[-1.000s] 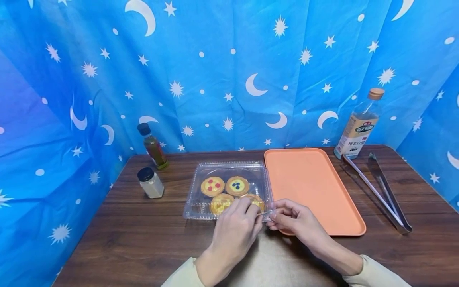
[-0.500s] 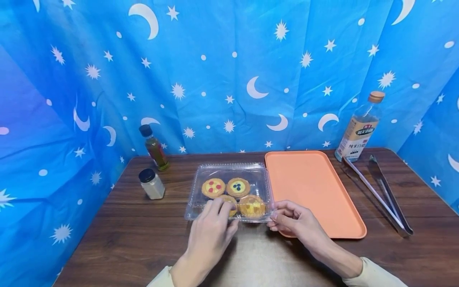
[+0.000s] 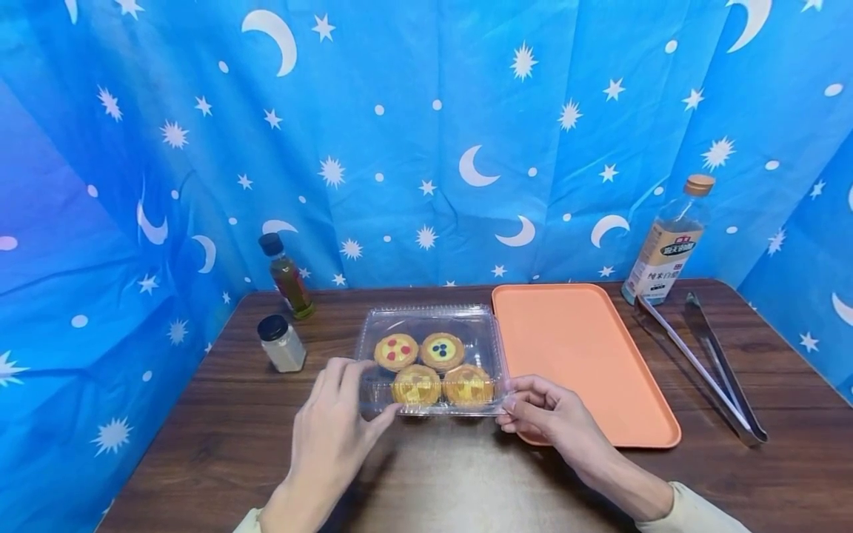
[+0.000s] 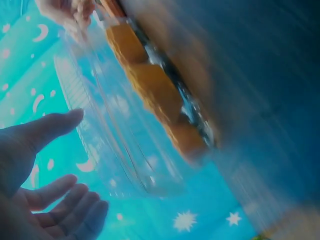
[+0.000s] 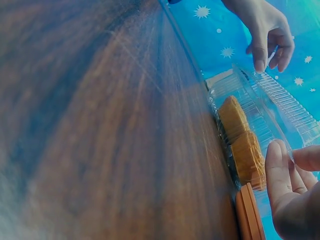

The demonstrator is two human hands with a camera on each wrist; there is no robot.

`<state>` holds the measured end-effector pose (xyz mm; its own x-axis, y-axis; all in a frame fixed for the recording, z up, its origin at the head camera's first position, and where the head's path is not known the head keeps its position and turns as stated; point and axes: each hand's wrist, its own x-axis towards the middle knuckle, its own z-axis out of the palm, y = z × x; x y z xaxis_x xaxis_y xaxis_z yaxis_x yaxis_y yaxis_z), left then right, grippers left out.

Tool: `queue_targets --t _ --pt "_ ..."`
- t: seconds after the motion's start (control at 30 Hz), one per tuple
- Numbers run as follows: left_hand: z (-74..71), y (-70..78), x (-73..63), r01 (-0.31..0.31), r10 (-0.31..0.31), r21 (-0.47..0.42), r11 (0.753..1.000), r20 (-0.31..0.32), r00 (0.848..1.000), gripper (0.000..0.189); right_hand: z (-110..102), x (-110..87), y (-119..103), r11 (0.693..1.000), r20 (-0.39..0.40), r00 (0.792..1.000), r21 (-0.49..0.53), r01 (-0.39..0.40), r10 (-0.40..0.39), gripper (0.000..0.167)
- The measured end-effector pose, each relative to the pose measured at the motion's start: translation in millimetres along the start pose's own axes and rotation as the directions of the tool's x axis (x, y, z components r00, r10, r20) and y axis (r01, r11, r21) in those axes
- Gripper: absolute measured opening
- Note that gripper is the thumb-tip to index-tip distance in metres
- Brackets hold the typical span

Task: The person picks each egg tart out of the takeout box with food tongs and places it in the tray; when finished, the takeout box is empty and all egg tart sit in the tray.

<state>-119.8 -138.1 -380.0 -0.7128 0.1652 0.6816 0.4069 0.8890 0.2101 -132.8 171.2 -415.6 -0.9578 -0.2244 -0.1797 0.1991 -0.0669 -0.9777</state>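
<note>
Before me, tarts (image 3: 443,352) sit in the container (image 3: 426,309); left stands the jar (image 3: 283,350), right the tray (image 3: 566,355), farther right the tongs (image 3: 700,366).

Blue curtain (image 3: 400,74) printed with white moons, stars and dots; brown wood-grained table (image 3: 200,444); plain orange tray (image 3: 566,355); colourless clamshell box (image 3: 426,310); golden tarts (image 3: 417,385), one spotted red, one dotted dark blue; silver tongs (image 3: 694,361); black-lidded seasoning jar (image 3: 283,344); orange-brown cap (image 3: 699,185) on the vinegar bottle (image 3: 666,255)

The container (image 3: 469,326) was clear, glossy plastic, the tray (image 3: 560,355) matt, the tongs (image 3: 725,370) shiny metal, the table (image 3: 200,444) wood-grained, the backdrop (image 3: 400,148) creased cloth.
</note>
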Motion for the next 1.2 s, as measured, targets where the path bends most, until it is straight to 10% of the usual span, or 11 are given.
queue_targets --t 0.23,0.57,1.2 --pt "-6.9 -19.5 -1.8 0.232 -0.225 -0.002 0.973 0.228 0.947 0.094 1 0.6 3 1.000 0.002 1.000 0.010 -0.012 0.012 0.042" --pt "1.8 -34.1 -4.0 0.321 -0.285 -0.064 0.945 0.321 0.903 0.088 1 1.1 5 1.000 0.009 1.000 0.019 0.006 -0.006 0.040" --pt "8.4 -29.8 -4.3 0.238 -0.221 -0.077 0.968 0.181 0.958 0.043 -3 2.6 4 1.000 0.034 0.999 0.029 0.007 -0.008 0.040"
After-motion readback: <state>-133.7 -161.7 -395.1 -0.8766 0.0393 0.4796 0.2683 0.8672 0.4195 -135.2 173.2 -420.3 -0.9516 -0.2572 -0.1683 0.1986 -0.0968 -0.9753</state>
